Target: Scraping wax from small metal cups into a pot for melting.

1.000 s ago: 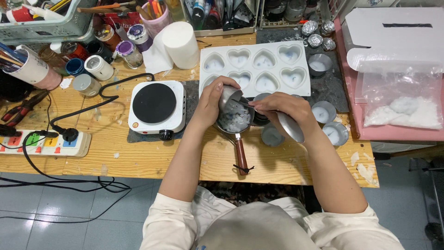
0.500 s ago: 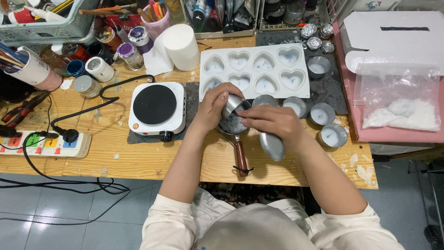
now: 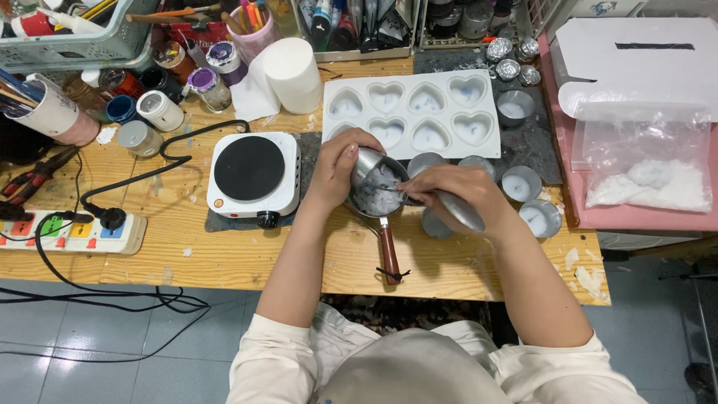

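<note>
My left hand (image 3: 338, 170) grips a small metal cup (image 3: 366, 161) and holds it tilted over a little metal pot (image 3: 376, 199) that has white wax bits in it. The pot's wooden handle (image 3: 390, 253) points toward me. My right hand (image 3: 451, 192) is shut on a shiny metal spoon-like tool (image 3: 461, 212), whose thin end reaches into the tilted cup. Both hands meet just in front of a white heart-shaped silicone mould (image 3: 482, 101).
A white hot plate (image 3: 251, 172) sits left of the pot, cabled to a power strip (image 3: 71, 233). Small round tins (image 3: 521, 182) with wax stand on the right. Beyond them lies a plastic bag of white flakes (image 3: 648, 173). Jars and a white cylinder candle (image 3: 293, 75) crowd the back.
My right hand has moved left from above the tins to the pot, bringing the tool's tip into the cup. The left hand stays at the pot with the cup.
</note>
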